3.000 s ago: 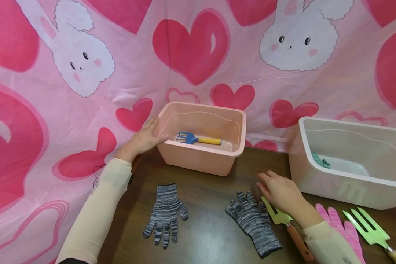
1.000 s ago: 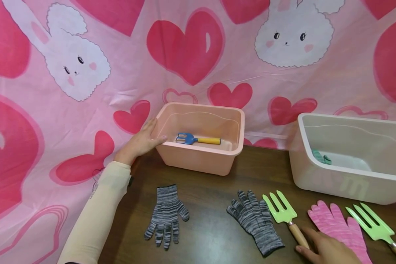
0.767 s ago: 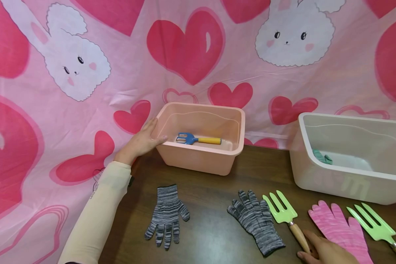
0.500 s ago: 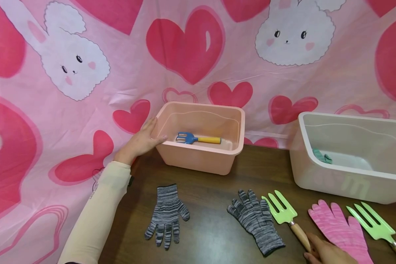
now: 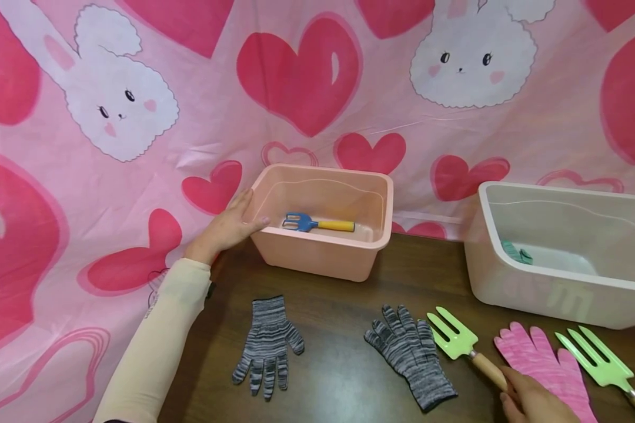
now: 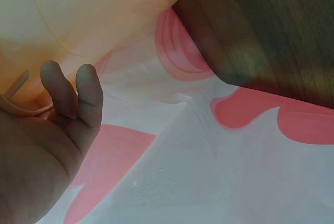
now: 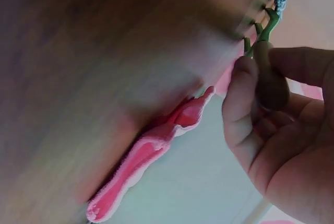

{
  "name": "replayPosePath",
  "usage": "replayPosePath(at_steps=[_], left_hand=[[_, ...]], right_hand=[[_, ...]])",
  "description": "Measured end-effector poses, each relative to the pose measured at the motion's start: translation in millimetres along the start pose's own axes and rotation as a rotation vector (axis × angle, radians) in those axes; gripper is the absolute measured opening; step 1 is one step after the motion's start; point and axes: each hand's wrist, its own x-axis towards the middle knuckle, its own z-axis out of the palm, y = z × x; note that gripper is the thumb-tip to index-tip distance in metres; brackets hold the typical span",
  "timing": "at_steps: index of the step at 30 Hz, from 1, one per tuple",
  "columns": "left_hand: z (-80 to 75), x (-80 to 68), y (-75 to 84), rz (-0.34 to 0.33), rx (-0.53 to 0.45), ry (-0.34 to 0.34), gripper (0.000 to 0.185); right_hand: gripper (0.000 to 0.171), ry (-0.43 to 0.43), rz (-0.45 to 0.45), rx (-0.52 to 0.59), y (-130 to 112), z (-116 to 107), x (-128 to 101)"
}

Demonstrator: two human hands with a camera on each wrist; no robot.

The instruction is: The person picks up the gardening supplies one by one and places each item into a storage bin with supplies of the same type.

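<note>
Head view: right hand (image 5: 534,402) at lower right grips the green fork (image 5: 457,341) by its wooden handle.
Pale-green tines, lying beside the grey glove (image 5: 410,355); left hand (image 5: 224,226), fingers flat, rests on the pink tub (image 5: 328,220) at centre.

The right grip (image 5: 529,402) holds the wooden handle of a green fork (image 5: 463,346) at the near edge of the counter (image 5: 338,376); a grey glove (image 5: 410,355) lies just to its left and a pink glove (image 5: 547,367) just to its right, so the sides are tight; ahead, bare counter runs between the pink tub (image 5: 323,255) and the white tub (image 5: 555,294); the left grip (image 5: 227,226) rests on the pink tub's left rim, the cloth backdrop (image 5: 111,194) close beside it.
</note>
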Motion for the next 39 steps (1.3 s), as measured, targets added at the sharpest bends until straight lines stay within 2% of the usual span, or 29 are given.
replayPosePath(at_steps=[4, 8, 17, 23, 31, 39], left_hand=[[0.1, -0.1, -0.1, -0.001, 0.001, 0.001, 0.112], [0.5, 0.1, -0.3, -0.004, 0.006, 0.004, 0.112], [1.0, 0.8, -0.8, -0.005, 0.006, 0.001, 0.111], [1.3, 0.8, -1.1, 0.001, 0.009, 0.004, 0.111], [1.0, -0.1, 0.4, -0.003, 0.01, 0.003, 0.11], [0.1, -0.6, -0.1, -0.008, -0.002, 0.002, 0.112]], right_hand=[[0.043, 0.11, 0.012, -0.015, -2.3, 0.4, -1.1], [0.049, 0.066, 0.124, 0.018, -8.3, -5.6, 2.1], [0.043, 0.168, 0.131, 0.021, -13.6, -10.5, 1.9], [0.035, 0.316, 0.041, 0.028, -9.3, -10.3, -0.4], [0.029, 0.34, -0.018, 0.026, -8.6, -14.3, 1.5], [0.02, 0.458, -0.165, 0.015, -7.2, -14.0, 8.7]])
